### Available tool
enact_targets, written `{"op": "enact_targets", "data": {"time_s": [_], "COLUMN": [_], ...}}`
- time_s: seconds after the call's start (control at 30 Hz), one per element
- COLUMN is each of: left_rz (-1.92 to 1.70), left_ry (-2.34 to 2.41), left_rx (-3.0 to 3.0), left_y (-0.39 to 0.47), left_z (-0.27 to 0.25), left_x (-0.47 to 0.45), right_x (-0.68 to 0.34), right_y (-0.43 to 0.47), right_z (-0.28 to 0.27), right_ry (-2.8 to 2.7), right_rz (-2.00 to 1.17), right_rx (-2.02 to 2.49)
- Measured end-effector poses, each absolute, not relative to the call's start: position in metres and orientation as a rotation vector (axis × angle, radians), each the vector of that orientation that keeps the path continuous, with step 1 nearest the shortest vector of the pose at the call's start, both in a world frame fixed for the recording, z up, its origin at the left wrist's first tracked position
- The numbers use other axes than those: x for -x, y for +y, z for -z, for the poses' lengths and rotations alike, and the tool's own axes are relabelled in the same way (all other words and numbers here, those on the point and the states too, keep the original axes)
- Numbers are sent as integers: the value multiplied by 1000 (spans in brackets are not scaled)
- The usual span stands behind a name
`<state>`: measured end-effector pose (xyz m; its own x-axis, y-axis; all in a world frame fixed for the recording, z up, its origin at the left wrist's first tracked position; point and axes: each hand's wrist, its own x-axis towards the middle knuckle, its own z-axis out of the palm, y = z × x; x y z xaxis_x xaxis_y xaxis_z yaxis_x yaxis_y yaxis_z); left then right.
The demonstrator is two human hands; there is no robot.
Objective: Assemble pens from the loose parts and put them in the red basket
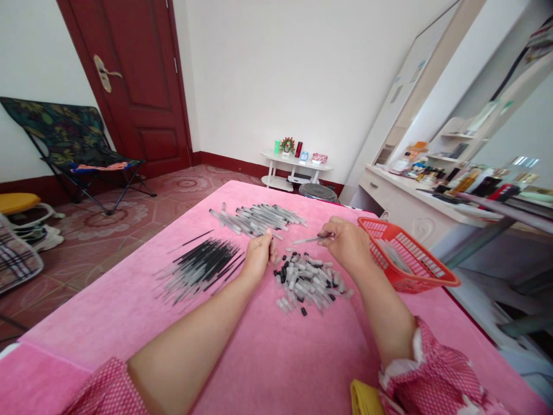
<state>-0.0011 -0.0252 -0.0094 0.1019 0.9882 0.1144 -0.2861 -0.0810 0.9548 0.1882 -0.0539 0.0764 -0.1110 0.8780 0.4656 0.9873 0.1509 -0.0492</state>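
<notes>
My right hand (349,243) pinches a slim pen (306,240) by its dark end, with the translucent barrel pointing left. My left hand (259,253) is closed, thumb against fingers, and what it holds, if anything, is too small to make out. Between and below the hands lies a heap of pen caps (309,279), clear with black bits among them. Left of my left hand is a spread of black pen refills (207,262). Beyond it lies a pile of translucent pen barrels (259,218).
A red plastic basket (410,280) stands at the table's right edge, with clear pieces inside. The pink cloth (276,363) covers the table. A yellow item (365,397) lies by my right sleeve. A dressing table (397,187) stands to the right.
</notes>
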Motion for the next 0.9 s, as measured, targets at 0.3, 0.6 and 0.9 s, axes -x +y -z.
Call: {"op": "enact_targets", "data": {"time_s": [0.3,0.6,0.9], "left_rz": [-1146,-1151,-1226], "left_ry": [671,820,874], "left_rx": [-948,-1289,-1275], "left_y": [-28,-29,-27], "left_z": [6,12,7], "left_x": [-1,-4,-1], "right_x": [-181,-176,-189], "right_y": [-57,-59,-56], "right_z": [-82,-80,-83], "right_ry": [-2065,-2098,-2070], "right_rz": [455,501,447], "right_rx": [1859,1853,1897]}}
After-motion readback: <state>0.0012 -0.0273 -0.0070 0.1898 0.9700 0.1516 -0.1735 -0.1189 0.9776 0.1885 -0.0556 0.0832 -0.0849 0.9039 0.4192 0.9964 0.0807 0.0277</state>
